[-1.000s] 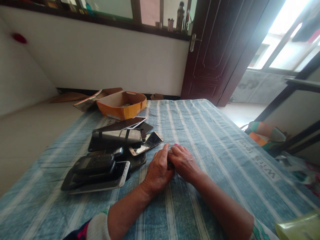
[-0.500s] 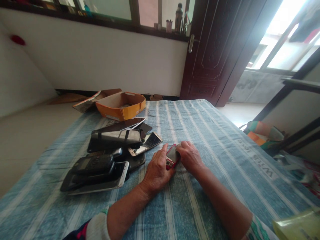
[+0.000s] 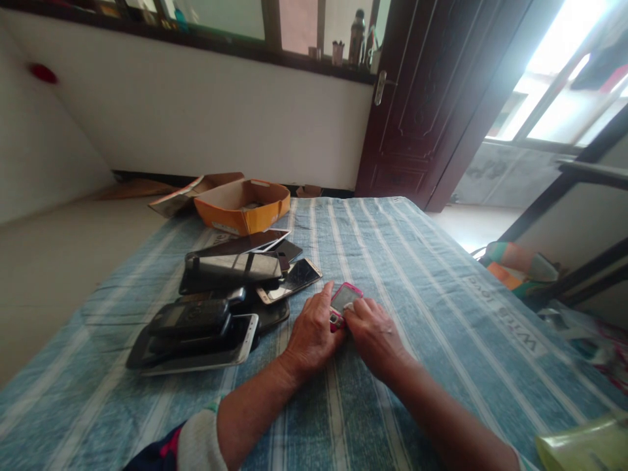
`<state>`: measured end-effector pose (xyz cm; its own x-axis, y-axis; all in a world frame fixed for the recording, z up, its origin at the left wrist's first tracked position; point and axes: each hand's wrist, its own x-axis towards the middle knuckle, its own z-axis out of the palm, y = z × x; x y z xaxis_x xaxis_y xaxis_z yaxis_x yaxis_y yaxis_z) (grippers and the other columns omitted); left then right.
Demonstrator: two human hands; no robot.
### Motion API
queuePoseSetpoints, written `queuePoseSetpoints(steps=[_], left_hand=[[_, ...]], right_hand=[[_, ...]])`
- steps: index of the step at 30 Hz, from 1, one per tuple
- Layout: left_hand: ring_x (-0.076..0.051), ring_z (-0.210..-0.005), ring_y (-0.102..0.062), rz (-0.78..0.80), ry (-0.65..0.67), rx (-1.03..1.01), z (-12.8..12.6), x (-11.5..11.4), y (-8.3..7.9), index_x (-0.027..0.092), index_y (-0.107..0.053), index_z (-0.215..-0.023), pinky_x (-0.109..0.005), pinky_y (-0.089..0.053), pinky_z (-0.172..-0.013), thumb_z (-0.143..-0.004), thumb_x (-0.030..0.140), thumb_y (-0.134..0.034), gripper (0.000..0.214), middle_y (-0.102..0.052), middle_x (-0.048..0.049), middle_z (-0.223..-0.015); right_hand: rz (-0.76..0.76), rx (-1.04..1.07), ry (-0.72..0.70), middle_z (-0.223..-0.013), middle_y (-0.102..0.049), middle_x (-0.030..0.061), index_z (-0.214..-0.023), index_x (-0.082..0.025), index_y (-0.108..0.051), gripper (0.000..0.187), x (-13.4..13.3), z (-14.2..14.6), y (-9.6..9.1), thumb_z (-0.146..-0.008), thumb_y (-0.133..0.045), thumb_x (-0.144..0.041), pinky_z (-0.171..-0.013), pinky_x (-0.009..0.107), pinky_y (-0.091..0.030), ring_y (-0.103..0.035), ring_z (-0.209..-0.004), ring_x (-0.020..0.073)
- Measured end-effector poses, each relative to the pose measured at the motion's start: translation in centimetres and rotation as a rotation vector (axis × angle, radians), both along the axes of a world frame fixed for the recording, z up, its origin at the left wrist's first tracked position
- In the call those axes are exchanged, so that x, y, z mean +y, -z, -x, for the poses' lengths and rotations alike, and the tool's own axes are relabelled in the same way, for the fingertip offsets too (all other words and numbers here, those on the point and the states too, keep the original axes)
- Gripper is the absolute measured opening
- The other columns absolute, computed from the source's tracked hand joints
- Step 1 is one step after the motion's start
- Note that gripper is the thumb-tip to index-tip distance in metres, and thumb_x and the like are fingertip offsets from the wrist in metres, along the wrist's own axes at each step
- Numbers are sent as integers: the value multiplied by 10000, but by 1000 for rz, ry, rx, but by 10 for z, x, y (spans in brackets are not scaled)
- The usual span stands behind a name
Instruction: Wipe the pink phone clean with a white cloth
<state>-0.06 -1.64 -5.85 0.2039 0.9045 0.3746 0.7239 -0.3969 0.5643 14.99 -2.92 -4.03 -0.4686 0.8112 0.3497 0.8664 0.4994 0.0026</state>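
Note:
A pink mobile phone (image 3: pixel 347 296) with a grey screen and a keypad lies tilted between my hands, just over the striped cloth. My left hand (image 3: pixel 314 327) is closed on its left and lower edge, thumb and fingers on either side. Over the lower right of the screen, my right hand (image 3: pixel 370 327) has its fingers pinched together on a small white piece of tissue or cloth (image 3: pixel 348 307). The fingers partly cover the keypad. Left of my hands, a cracked white-framed smartphone (image 3: pixel 296 281) rests at the edge of a pile of phones.
Several dark phones (image 3: pixel 230 269) are heaped on the left, with a black keypad phone (image 3: pixel 189 318) on top of a white-edged one. Behind them stands an open orange cardboard box (image 3: pixel 228 216). A yellowish transparent packet (image 3: pixel 586 445) lies at the near right corner of the striped cloth (image 3: pixel 441 314).
My right hand has moved down the pink phone from its upper right edge to the lower screen and keypad, uncovering more screen. My left hand keeps its hold. The view has shifted slightly.

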Motion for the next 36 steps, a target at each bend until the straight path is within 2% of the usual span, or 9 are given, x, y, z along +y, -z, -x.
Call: queuePoseSetpoints(steps=[3, 6, 13, 18, 23, 30, 36], left_hand=[[-273, -997, -600, 8, 2, -7, 0, 0, 0, 70, -353, -1398, -444, -509, -900, -703, 182, -623, 754, -638, -149, -1085], [-272, -1001, -597, 4, 14, -4, 1, 1, 2, 81, -344, -1404, -445, -512, -890, -699, 169, -599, 755, -632, -152, -1115], [-298, -1110, -567, -24, 89, -10, 7, 1, 4, 63, -315, -1419, -462, -472, -970, -737, 232, -602, 759, -590, -186, -1210], [-291, -1114, -571, 6, 35, -1, 4, -1, 2, 103, -308, -1427, -464, -470, -975, -707, 197, -650, 803, -588, -166, -1218], [-304, -1105, -575, 31, 9, 6, 2, -1, 0, 117, -315, -1420, -483, -466, -978, -635, 155, -709, 880, -605, -149, -1185], [-303, -1135, -563, 20, 18, -10, 2, -1, 0, 99, -340, -1408, -476, -466, -978, -664, 151, -686, 822, -585, -179, -1242], [-305, -1113, -571, 34, 2, 15, 2, 0, -1, 93, -334, -1413, -479, -466, -982, -628, 157, -718, 876, -591, -178, -1226]], right_hand=[[-43, 36, -91, -822, -596, 41, -786, -180, -639, 92, -2, 3, 3, -871, -617, -152, -659, 311, -373, -509, -786, 207], [-58, 52, -125, -818, -590, 38, -771, -176, -632, 102, 2, 5, 3, -871, -625, -162, -670, 310, -377, -503, -790, 201], [6, 45, -165, -853, -592, 56, -814, -169, -657, 119, 23, 16, -3, -904, -579, -162, -775, 321, -391, -486, -868, 202], [97, 5, -25, -934, -598, 69, -886, -179, -670, 124, 36, 7, -8, -916, -550, -168, -754, 307, -379, -490, -913, 205], [155, -13, 105, -940, -597, 76, -875, -180, -670, 196, 46, -1, -9, -913, -492, -107, -744, 302, -371, -483, -902, 204], [111, -40, 41, -958, -590, 78, -911, -183, -659, 162, 44, 8, -8, -937, -499, -189, -756, 312, -369, -478, -925, 216], [142, -16, 127, -952, -599, 78, -893, -175, -658, 199, 48, 2, -9, -929, -469, -121, -757, 301, -367, -487, -907, 206]])
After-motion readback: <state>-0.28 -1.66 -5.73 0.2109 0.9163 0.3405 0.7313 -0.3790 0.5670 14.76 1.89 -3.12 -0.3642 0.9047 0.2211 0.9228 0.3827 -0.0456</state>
